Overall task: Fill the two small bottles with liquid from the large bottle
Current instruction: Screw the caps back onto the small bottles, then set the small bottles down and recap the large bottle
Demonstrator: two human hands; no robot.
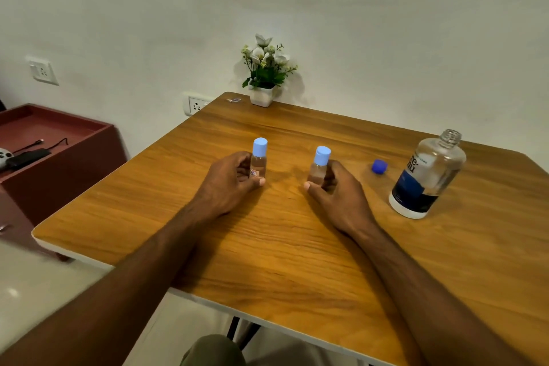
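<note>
Wooden surface (297, 246): left hand (230, 181) grips left small bottle (258, 162); right hand (335, 190) grips right small bottle (319, 166), both capped, upright. Large bottle (427, 175), uncapped, stands far right; its blue cap (379, 166) lies beside it.

A single wide-angle head camera looks forward and down from close above the near edge of the desk (297, 246), facing the far wall, with both forearms reaching in from below.
</note>
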